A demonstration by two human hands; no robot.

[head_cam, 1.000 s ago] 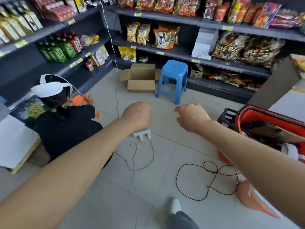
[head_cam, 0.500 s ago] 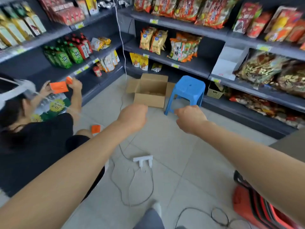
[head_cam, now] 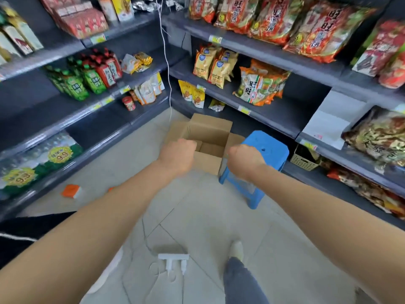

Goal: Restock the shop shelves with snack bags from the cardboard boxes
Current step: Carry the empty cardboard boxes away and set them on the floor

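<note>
Beyond left grip (head_cam: 177,154) and right grip (head_cam: 244,160) sits the cardboard box (head_cam: 210,130).

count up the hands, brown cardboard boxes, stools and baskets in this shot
hands: 2 (left hand, right hand)
brown cardboard box: 1
blue stool: 1
basket: 1
total: 5

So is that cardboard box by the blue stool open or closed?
Open. The cardboard box has its flaps standing up and out, and its bare inside walls show.
</note>
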